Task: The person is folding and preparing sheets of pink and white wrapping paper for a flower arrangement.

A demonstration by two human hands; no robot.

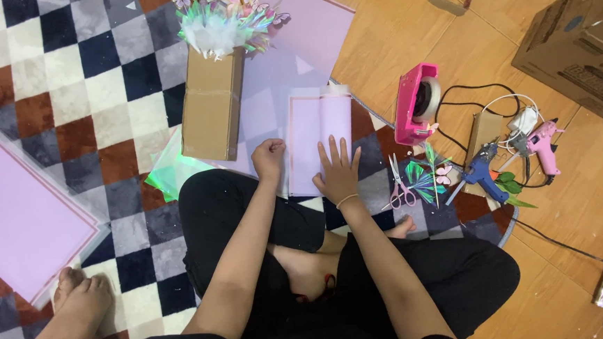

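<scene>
the right hand [338, 171] lies flat with fingers spread on a folded pink paper sheet [320, 137], while the left hand [269, 157] is curled into a fist pressing its left edge, gripping nothing visible. right of the sheet lie pink-handled scissors [399, 184]; farther off stand a pink tape dispenser [416, 103] and a cardboard box [214, 101] with butterfly decorations [226, 17].

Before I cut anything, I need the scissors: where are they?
In the head view the pink-handled scissors lie on the rug just right of the right hand, below the pink tape dispenser.
</scene>
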